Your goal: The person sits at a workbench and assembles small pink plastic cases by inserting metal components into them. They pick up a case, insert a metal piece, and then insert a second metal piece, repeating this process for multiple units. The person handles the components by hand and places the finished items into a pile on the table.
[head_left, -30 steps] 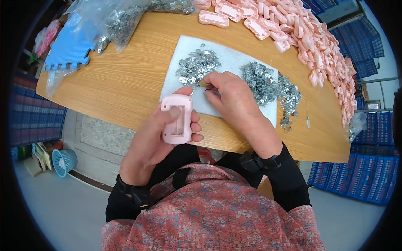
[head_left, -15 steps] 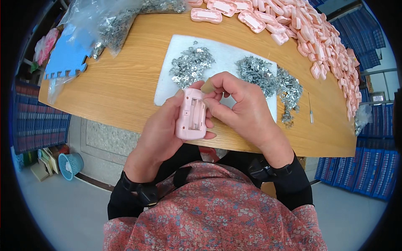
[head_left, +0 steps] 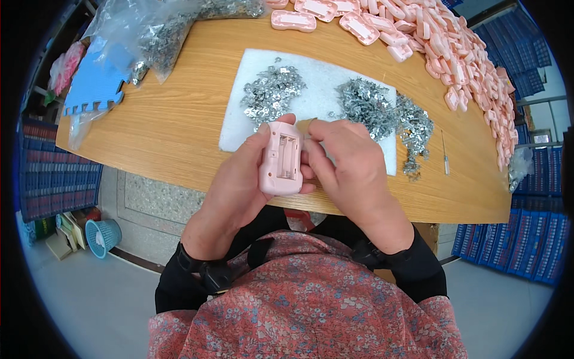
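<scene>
My left hand (head_left: pixel 230 173) is closed round a pale pink plastic housing (head_left: pixel 272 170), with its open battery compartment turned up and metal springs or contacts inside. At the housing's right edge is my right hand (head_left: pixel 356 167), thumb and fingers bent together. A tan wrap (head_left: pixel 305 126) covers one of its fingertips. Whatever those fingers pinch is hidden or too small to name. Just beyond the hands lies a white foam sheet (head_left: pixel 323 78), bearing a heap of small flat metal pieces (head_left: pixel 272 93) and a denser heap of metal pieces (head_left: pixel 366 105).
More metal pieces (head_left: pixel 415 134) spill off the sheet's right side, near a thin screwdriver (head_left: pixel 445 161). Many pink housings (head_left: pixel 448 51) are piled along the far right. At the far left sit a clear bag of metal parts (head_left: pixel 164 45) and a blue foam mat (head_left: pixel 98 84).
The housing has moved a little right and tilted slightly in my left hand. My right hand has rolled over, its fingertips shifting right from the compartment's upper edge to the housing's side.
</scene>
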A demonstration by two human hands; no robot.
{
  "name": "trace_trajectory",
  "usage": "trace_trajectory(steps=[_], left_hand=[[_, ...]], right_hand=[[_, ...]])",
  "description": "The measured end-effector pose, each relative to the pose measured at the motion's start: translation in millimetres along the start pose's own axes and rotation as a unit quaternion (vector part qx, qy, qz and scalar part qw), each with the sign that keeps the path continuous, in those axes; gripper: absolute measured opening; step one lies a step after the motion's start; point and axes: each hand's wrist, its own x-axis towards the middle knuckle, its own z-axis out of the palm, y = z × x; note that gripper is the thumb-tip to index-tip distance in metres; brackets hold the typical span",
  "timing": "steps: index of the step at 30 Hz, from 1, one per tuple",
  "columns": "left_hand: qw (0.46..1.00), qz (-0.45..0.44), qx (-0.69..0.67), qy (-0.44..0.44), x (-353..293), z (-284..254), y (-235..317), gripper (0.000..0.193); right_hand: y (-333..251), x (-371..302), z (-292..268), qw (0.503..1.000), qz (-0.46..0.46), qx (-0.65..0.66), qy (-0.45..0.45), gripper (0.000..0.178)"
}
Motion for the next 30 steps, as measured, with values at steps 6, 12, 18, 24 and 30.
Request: trace_trajectory(steps=[6,12,18,24,30], left_hand=[[0.997,0.016,0.001,-0.07,2,-10,-5,0.054],[0.954,0.121,0.273,0.015,2,-8,-10,0.045],[0.89,0.161,0.426,0.009,3,0,-9,0.039],[0.815,0.155,0.558,0.0,3,9,-1,0.029],[0.988,-0.101,-0.029,-0.117,14,-19,-2,0.027]], right_hand=[[-1,2,-7,0.922,0.265,0.275,-0.055,0.02],[19,-2,-8,0.763,0.367,0.519,-0.115,0.026],[24,-8,-9,0.754,0.373,0.52,-0.148,0.029],[17,-12,-10,0.794,0.345,0.489,-0.108,0.028],[18,-11,-12,0.817,0.295,0.488,-0.088,0.028]])
